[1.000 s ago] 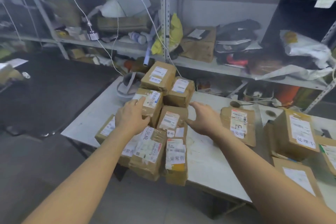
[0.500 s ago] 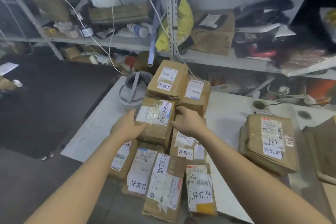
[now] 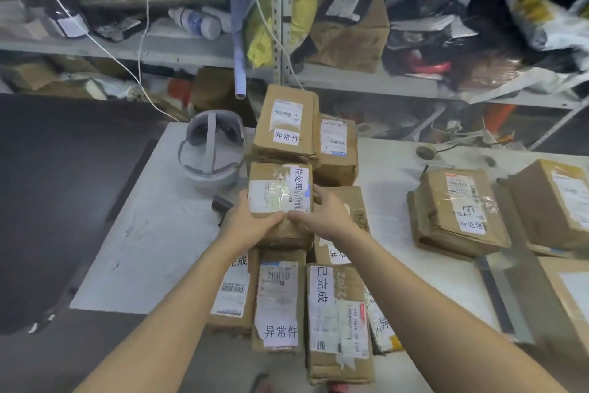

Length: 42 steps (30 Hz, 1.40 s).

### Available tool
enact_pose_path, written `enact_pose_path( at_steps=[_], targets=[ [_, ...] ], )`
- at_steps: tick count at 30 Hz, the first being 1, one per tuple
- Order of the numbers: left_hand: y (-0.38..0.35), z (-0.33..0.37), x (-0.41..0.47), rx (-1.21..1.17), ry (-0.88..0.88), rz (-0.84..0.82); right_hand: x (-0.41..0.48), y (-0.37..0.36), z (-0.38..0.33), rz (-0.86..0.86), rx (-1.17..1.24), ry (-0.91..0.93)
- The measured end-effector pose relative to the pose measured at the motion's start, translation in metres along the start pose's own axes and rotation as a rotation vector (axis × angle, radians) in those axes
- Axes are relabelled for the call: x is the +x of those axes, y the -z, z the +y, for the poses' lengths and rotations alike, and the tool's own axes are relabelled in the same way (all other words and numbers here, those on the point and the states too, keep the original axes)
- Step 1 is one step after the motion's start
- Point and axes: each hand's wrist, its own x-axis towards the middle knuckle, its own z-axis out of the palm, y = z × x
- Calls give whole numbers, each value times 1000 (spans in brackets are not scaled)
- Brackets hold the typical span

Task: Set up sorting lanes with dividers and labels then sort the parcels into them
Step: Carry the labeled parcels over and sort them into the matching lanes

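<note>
left hand (image 3: 247,222) and right hand (image 3: 325,214) grip parcel (image 3: 280,191) labelled 待处理; half-hidden neighbour box (image 3: 353,201) perhaps 异常件.

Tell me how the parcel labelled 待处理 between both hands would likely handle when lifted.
The parcel probably stays stiff: its cardboard faces look flat and boxy. Glossy tape across its top may be slippery, so the left hand and right hand gripping opposite sides seems sensible. Other parcels crowd round it and might shift.

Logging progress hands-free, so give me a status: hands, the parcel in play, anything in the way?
Left hand and right hand grip the 待处理 parcel. Parcel mid-pile. Other parcels crowd it front, back, right.
</note>
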Motion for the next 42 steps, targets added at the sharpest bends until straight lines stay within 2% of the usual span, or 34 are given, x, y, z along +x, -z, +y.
enact_pose_path(
  at_steps=[6,11,18,24,31,36,42],
  targets=[
    [4,4,-3,1,-143,4,-12,0,-8,73,83,-38],
    [7,18,-7,-6,-208,-16,-26,15,-9,135,168,-1],
    [-15,58,-27,-37,-295,-28,-56,63,-3,218,251,43],
    [-79,102,-65,-76,-375,-10,-95,132,33,267,325,59],
    [-196,137,-124,-132,-359,-53,-144,224,126,288,326,28],
    [-279,139,-163,-152,-276,-51,-164,272,194,216,264,2],
    [-336,124,-186,-155,-144,-90,-168,286,258,135,204,-84]
  ],
)
